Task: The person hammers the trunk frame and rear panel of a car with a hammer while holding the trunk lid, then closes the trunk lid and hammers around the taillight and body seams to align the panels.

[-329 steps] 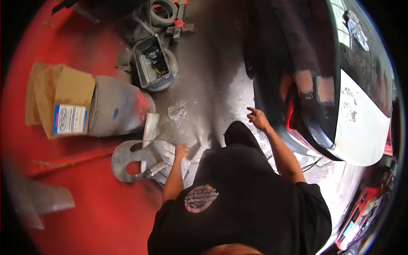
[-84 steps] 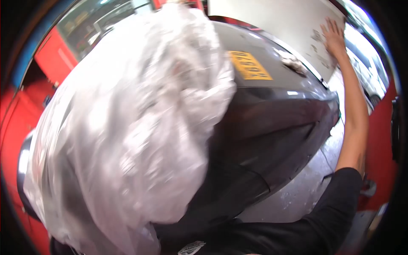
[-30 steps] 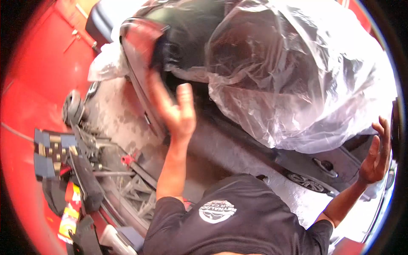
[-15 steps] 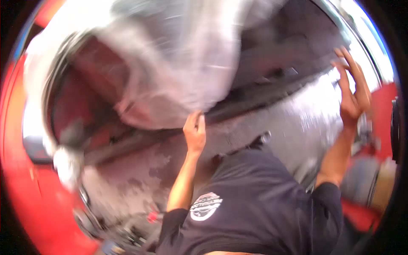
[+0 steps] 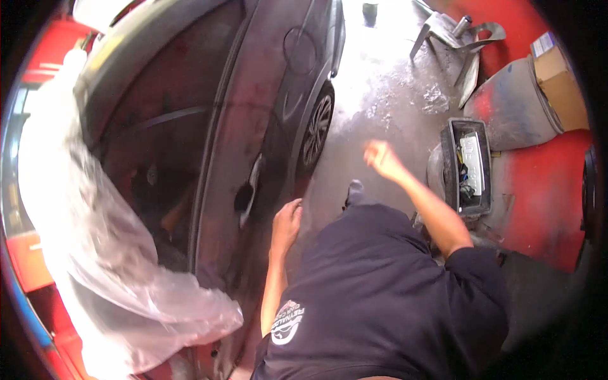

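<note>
My left hand (image 5: 287,221) is beside the dark car door (image 5: 221,253), below and to the right of the door handle (image 5: 252,187). Its fingers are together and partly curled, with nothing showing in them. Over the concrete floor, my right hand (image 5: 380,158) is held away from the car, fingers curled in and slightly blurred. No object shows in it. A translucent plastic sheet (image 5: 120,278) drapes over the car at the left, its loose end bunched near the lower door and apart from both hands.
A rear wheel (image 5: 316,130) stands ahead. On the right are a black bin (image 5: 455,171) with small items, a large grey drum (image 5: 513,107) and a cardboard box (image 5: 563,88). A metal stand (image 5: 443,31) is farther off on the wet-looking floor (image 5: 367,82).
My view has swung along the car's side. My left hand, earlier at the plastic sheet's edge, is now apart from it. My right hand has gone from spread fingers to curled ones.
</note>
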`<state>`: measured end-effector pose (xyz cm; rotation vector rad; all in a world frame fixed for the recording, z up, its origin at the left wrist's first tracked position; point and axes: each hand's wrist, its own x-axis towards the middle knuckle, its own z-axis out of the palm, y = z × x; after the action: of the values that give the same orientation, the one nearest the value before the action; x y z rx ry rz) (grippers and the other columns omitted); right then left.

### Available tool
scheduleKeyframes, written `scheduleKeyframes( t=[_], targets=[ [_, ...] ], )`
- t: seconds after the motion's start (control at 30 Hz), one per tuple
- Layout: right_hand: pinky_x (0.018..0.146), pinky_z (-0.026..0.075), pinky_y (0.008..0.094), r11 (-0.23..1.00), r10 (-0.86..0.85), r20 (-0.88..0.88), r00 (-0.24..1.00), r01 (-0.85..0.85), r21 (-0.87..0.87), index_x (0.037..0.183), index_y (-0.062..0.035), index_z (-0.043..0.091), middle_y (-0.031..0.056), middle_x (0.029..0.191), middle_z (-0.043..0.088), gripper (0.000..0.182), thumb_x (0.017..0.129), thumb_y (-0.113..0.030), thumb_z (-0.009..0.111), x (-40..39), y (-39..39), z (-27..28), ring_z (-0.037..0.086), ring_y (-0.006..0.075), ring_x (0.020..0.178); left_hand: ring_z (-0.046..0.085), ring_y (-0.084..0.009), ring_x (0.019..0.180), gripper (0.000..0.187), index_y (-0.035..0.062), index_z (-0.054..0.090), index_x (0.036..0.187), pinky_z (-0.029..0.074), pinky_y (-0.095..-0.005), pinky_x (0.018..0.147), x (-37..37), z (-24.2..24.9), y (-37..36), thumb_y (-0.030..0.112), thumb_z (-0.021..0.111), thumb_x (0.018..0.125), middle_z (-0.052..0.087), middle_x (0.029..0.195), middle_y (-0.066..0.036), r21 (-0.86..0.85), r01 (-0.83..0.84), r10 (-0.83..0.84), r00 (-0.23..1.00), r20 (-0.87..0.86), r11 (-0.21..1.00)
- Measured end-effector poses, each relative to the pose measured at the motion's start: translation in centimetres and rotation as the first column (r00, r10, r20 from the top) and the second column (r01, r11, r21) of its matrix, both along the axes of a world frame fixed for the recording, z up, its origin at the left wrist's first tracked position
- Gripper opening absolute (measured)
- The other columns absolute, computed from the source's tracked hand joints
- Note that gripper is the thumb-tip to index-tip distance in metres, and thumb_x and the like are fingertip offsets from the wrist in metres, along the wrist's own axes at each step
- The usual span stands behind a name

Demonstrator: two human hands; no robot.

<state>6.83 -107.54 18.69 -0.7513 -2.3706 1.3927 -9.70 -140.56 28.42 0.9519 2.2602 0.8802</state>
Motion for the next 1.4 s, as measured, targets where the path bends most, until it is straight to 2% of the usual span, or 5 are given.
scheduleKeyframes(
  t=[0.13, 0.73, 0.87, 1.13, 1.4],
  targets=[
    [0.095, 0.054, 0.0467, 0.91, 0.411, 0.165, 0.896, -0.393, -0.132, 0.121, -0.0003, 0.068, 0.0257, 0.115, 0.07, 0.039, 0.093, -0.026, 0.062, 1.2, -1.3, 0.7, 0.067, 0.0409, 0.109, 0.066, -0.0364, 0.114, 0.028, 0.0012, 0.068, 0.122, 0.051, -0.0407, 0.097, -4.1, 2.7, 11.3, 0.017, 0.057, 0.101, 0.07, 0.12, -0.02, 0.104, 0.045, -0.045, 0.999, -0.009, 0.993],
    [0.074, 0.054, 0.0368, 0.996, 0.083, -0.006, 0.997, -0.083, 0.02, 0.12, 0.0003, 0.07, 0.0186, 0.091, 0.073, 0.032, 0.093, -0.017, 0.065, -14.0, 31.9, 4.5, 0.069, 0.0246, 0.08, 0.067, -0.0412, 0.105, 0.03, 0.0038, 0.069, 0.121, 0.052, -0.0466, 0.089, -15.8, -8.0, 46.9, 0.023, 0.058, 0.101, 0.072, 0.11, -0.022, 0.146, 0.383, -0.392, 0.919, 0.033, 0.912],
    [0.068, 0.052, 0.035, 0.971, 0.238, 0.055, 0.97, -0.238, -0.002, 0.12, -0.0007, 0.07, 0.0148, 0.08, 0.071, 0.031, 0.093, -0.015, 0.065, -17.7, 40.2, 7.4, 0.066, 0.0195, 0.071, 0.068, -0.0397, 0.104, 0.029, 0.0033, 0.068, 0.122, 0.052, -0.0458, 0.089, -18.1, -5.1, 56.3, 0.021, 0.057, 0.102, 0.072, 0.111, -0.021, 0.229, 0.431, -0.441, 0.898, -0.012, 0.873],
    [0.068, 0.055, 0.0321, 0.994, 0.023, -0.022, 0.999, -0.025, -0.107, 0.121, 0.0062, 0.068, 0.0139, 0.082, 0.073, 0.034, 0.093, -0.011, 0.058, -19.7, 53.0, 2.8, 0.069, 0.0181, 0.071, 0.068, -0.0414, 0.101, 0.027, 0.0026, 0.067, 0.121, 0.052, -0.0465, 0.085, -23.7, 2.0, 69.8, 0.019, 0.058, 0.101, 0.071, 0.111, -0.022, 0.363, 0.424, -0.443, 0.896, -0.036, 0.829],
    [0.066, 0.055, 0.0312, 0.909, 0.257, -0.089, 0.962, -0.271, -0.317, 0.122, 0.0108, 0.065, 0.0163, 0.085, 0.073, 0.037, 0.092, -0.006, 0.052, -25.4, 65.7, -1.2, 0.07, 0.0193, 0.072, 0.073, -0.0279, 0.098, 0.024, 0.002, 0.069, 0.12, 0.055, -0.0376, 0.08, -28.4, 9.8, 77.3, 0.014, 0.063, 0.1, 0.073, 0.106, -0.019, 0.49, 0.117, -0.048, 0.987, -0.151, 0.864]
  ],
)
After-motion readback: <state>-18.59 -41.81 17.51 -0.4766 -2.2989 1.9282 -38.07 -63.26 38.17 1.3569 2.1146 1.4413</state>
